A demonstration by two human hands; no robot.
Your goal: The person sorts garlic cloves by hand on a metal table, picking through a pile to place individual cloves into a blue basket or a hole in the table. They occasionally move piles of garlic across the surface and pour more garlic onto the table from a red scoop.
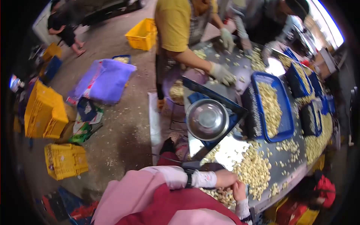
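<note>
My left hand (225, 178) and my right hand (239, 190) meet at the near edge of the metal table (275, 170). Both have their fingers curled closed. What lies between the fingers is too small and hidden to make out. Just beyond them spreads a heap of pale, clove-sized pieces (253, 168), like peeled garlic cloves or nuts. Close under my left forearm lie darker, brownish pieces (224, 195), partly covered by my arms. A round steel bowl (207, 119) rests on a dark blue crate ahead of my left arm.
A blue basket (288, 112) of pale pieces stands on the table, with further blue baskets (311, 118) to the right. Across the table, a gloved hand (222, 74) of a co-worker in yellow handles pieces. Yellow crates (67, 161) and a purple sack (105, 80) sit on the floor.
</note>
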